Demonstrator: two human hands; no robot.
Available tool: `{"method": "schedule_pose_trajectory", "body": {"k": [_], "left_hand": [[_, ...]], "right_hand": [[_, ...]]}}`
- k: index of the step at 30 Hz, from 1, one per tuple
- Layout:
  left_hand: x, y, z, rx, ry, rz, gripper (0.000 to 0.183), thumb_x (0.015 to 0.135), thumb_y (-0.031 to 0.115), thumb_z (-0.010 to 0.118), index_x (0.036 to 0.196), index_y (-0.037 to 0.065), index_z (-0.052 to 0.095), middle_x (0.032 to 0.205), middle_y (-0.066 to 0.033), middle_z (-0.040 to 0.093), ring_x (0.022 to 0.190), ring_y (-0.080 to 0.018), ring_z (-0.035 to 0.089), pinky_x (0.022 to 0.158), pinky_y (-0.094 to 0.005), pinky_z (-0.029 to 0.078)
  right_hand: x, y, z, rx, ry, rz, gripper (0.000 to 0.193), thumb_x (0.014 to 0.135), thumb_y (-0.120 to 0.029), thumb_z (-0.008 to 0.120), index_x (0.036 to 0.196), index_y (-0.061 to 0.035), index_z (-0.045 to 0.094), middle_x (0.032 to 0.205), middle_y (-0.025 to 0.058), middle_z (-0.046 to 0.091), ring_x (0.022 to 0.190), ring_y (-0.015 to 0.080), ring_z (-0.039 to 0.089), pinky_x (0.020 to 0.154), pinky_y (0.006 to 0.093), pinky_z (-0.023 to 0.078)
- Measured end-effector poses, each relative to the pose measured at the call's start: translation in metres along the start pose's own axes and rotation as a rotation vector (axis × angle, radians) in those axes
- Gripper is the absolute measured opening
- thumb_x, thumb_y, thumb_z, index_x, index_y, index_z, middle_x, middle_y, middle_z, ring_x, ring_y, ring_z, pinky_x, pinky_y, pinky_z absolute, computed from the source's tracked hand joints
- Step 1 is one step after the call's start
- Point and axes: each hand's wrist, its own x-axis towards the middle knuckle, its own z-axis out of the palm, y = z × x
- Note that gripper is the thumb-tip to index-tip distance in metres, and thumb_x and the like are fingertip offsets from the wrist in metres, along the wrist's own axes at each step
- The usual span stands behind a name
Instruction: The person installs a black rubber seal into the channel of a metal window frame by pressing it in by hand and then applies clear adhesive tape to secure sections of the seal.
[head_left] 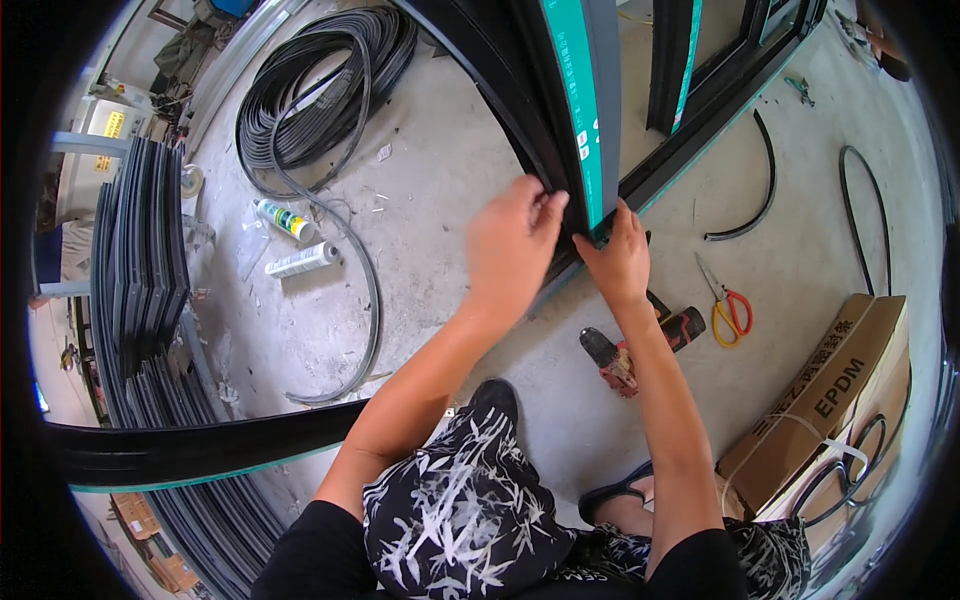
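A large black window or door frame [530, 110] stands in front of me, with a grey profile faced in green film [578, 110] running along it. My left hand [515, 245] is at the frame's left side, slightly blurred, thumb and fingers pinched together against the black edge. Whatever lies between those fingertips is hidden. My right hand [618, 258] grips the lower corner of the frame, its thumb and fingers on either side of the film's bottom end.
A red and black cordless drill [615, 360] and scissors [735, 318] lie at right, near a cardboard box [815, 390]. Coiled black strip [265, 130], two sealant cartridges [303, 260] and stacked dark profiles [140, 250] are at left. A curved black bar [220, 440] crosses the lower left.
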Motion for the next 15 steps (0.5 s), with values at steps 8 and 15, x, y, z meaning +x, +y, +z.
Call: {"method": "schedule_pose_trajectory", "body": {"k": [8, 15], "left_hand": [[0.021, 0.016, -0.026, -0.539, 0.100, 0.016, 0.007, 0.093, 0.004, 0.063, 0.095, -0.003, 0.061, 0.077, -0.0088, 0.065, 0.065, -0.0137, 0.066, 0.054, -0.0259, 0.047], [0.021, 0.009, -0.027, -0.626, 0.081, -0.054, 0.007, 0.095, 0.002, 0.061, 0.099, -0.002, 0.065, 0.080, -0.0033, 0.065, 0.066, -0.0108, 0.066, 0.051, -0.0213, 0.044]], "right_hand": [[0.017, -0.057, -0.034, 0.246, 0.207, -0.222, 0.078, 0.071, -0.018, 0.083, 0.135, 0.0035, 0.046, 0.115, 0.0211, 0.059, 0.107, 0.0395, 0.055, 0.091, 0.0440, 0.047], [0.015, -0.069, -0.034, 0.197, 0.257, -0.215, 0.079, 0.071, -0.014, 0.083, 0.137, 0.0053, 0.044, 0.113, 0.0221, 0.058, 0.103, 0.0400, 0.055, 0.088, 0.0447, 0.048]]}}
